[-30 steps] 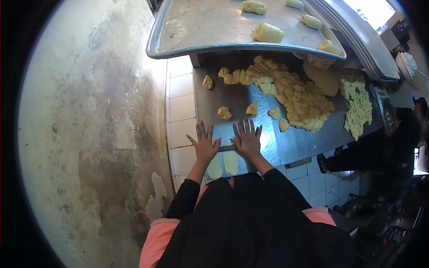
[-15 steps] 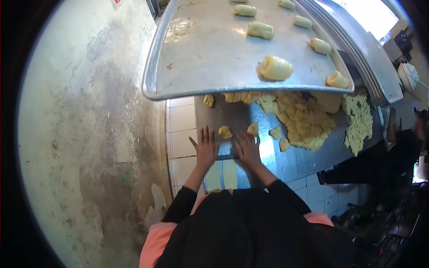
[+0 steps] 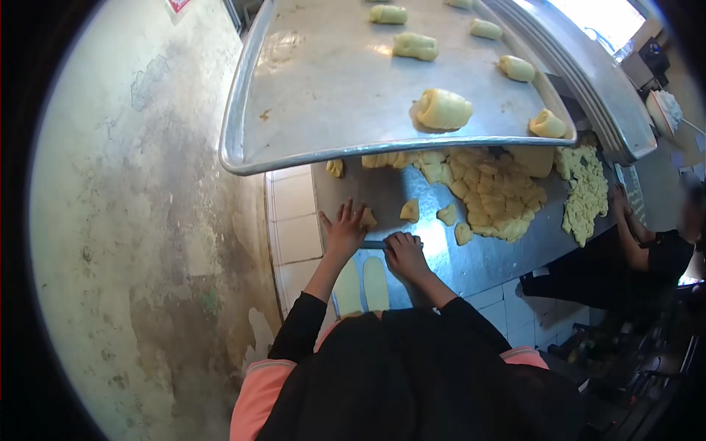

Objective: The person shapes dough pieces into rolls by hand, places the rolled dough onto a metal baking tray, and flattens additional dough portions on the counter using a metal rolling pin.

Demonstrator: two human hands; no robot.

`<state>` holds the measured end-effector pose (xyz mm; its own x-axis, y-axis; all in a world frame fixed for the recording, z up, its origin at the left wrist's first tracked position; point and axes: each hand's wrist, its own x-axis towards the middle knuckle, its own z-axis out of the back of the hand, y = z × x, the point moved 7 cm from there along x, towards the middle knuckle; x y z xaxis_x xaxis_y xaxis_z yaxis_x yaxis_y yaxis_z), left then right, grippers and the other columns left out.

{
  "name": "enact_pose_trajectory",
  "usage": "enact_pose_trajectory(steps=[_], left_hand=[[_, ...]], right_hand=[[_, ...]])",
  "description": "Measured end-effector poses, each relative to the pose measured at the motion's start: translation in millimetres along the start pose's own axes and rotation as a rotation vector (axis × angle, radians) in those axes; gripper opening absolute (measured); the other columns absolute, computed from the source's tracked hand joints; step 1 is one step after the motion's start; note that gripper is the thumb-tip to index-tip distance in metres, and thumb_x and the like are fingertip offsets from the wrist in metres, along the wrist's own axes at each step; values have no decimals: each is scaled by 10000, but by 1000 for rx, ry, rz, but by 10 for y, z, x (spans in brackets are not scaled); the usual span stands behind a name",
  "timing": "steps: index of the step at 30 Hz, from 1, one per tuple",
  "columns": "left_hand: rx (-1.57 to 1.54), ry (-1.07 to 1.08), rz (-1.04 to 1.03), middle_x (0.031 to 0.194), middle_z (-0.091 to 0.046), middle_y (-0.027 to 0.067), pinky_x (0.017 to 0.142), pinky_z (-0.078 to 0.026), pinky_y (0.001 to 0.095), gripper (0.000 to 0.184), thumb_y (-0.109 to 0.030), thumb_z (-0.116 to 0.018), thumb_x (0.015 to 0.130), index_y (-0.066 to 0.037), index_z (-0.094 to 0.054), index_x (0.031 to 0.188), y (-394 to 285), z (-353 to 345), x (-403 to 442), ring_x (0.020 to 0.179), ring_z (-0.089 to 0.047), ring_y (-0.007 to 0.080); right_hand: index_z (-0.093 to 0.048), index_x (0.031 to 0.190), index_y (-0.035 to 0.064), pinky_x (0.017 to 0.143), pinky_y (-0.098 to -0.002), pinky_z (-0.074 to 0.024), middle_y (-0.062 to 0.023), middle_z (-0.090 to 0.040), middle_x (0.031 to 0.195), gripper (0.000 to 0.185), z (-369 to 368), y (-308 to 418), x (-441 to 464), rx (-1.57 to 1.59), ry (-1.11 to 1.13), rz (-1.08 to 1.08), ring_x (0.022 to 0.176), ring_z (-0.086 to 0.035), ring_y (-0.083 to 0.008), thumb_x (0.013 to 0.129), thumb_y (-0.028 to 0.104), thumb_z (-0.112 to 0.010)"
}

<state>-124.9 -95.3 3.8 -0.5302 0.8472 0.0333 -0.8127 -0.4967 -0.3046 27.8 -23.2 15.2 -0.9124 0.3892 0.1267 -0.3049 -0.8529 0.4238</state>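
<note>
My left hand [image 3: 346, 233] lies with its fingers spread, and its fingertips reach a small dough piece [image 3: 368, 218] that they partly cover. The fingers of my right hand [image 3: 407, 254] are curled over the right end of a thin rolling pin [image 3: 374, 245]. Two flattened dough strips [image 3: 376, 283] lie side by side on the metal table, between the pin and my body. Just beyond my right hand sit loose dough pieces [image 3: 409, 211], [image 3: 446, 214] on the tabletop.
A metal tray [image 3: 309, 110] with several rolled dough pieces [image 3: 444, 109] overhangs the table's [image 3: 471, 268] far side. A large mound of cut dough [image 3: 493, 191] lies beneath its edge, with more dough [image 3: 585, 195] to the right. A co-worker [image 3: 625, 250] stands at right; a wall [image 3: 162, 220] is at left.
My left hand has shifted from beside the pin onto the dough piece. My right hand's fingers have curled over the pin. The camera view has shifted slightly, and the co-worker's arms show more.
</note>
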Motion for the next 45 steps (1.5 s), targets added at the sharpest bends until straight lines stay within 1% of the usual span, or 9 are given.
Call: enact_pose_trajectory(steps=[4,9,16,22,29,34,36,39,45], left_hand=[[-20,106,-168,1433,-451,59,1039,-117,771,369,-278,-558,889,-229,-575,1255,-96,-84,154,1311,-433,259],[-90,65,-260,1281,-529,114,953,-445,455,324,-277,-586,874,-174,-620,1179,-105,-196,169,1137,-520,363],[-398,31,-384,1014,-565,159,838,-491,452,240,-128,-653,741,-50,-647,968,-729,282,-195,982,-559,370],[-540,358,-727,1190,-643,141,902,-474,443,266,-39,-622,724,-47,-659,988,-1037,-428,-843,1072,-605,345],[-315,184,-732,1321,-537,143,1081,-311,605,176,-126,-603,803,-89,-646,969,-1268,-78,-1117,1271,-476,312],[-345,82,-711,1353,-483,211,1113,-315,526,353,-106,-611,798,27,-576,1123,-1530,-74,-1192,1296,-430,372],[-211,110,-647,1496,-325,217,1132,-251,551,553,-266,-574,885,21,-455,1342,-1582,-112,-1274,1404,-297,355],[-24,114,-614,1542,-296,147,1119,-170,634,656,-493,-525,914,-95,-429,1426,-1371,-503,-1437,1442,-233,321],[-36,233,-778,1587,-233,47,1085,-73,723,576,-526,-476,926,-296,-409,1449,-1161,-393,-1624,1474,-169,288]], right_hand=[[-614,1016,79,837,-462,-387,-107,-568,1034,239,44,-145,-312,-2,-22,-92,975,-538,-295,844,244,-599],[-628,1033,99,830,-473,-402,-87,-581,1031,260,341,-256,-892,37,-72,-205,984,-550,-297,843,275,-621],[-651,1028,107,828,-458,-409,-89,-599,1004,297,532,-645,-1626,90,-318,-474,962,-555,-300,808,305,-672],[-608,987,68,804,-435,-401,-106,-597,979,288,687,-765,-2207,86,-544,-512,938,-558,-315,751,179,-730],[-583,1014,2,692,-393,-471,-148,-570,930,258,564,-887,-2697,108,-642,-576,810,-586,-315,820,134,-689],[-577,995,25,751,-435,-451,-152,-569,938,251,552,-752,-2723,89,-623,-556,882,-578,-351,818,159,-695],[-568,1049,20,756,-434,-455,-177,-579,945,273,542,-699,-2671,121,-572,-577,856,-586,-366,853,178,-673],[-533,1140,-5,799,-451,-457,-228,-583,998,340,393,-767,-2617,307,-608,-578,915,-579,-392,919,238,-617],[-462,1186,30,686,-416,-482,-164,-599,884,391,487,-646,-2382,373,-542,-608,756,-608,-326,960,330,-572]])
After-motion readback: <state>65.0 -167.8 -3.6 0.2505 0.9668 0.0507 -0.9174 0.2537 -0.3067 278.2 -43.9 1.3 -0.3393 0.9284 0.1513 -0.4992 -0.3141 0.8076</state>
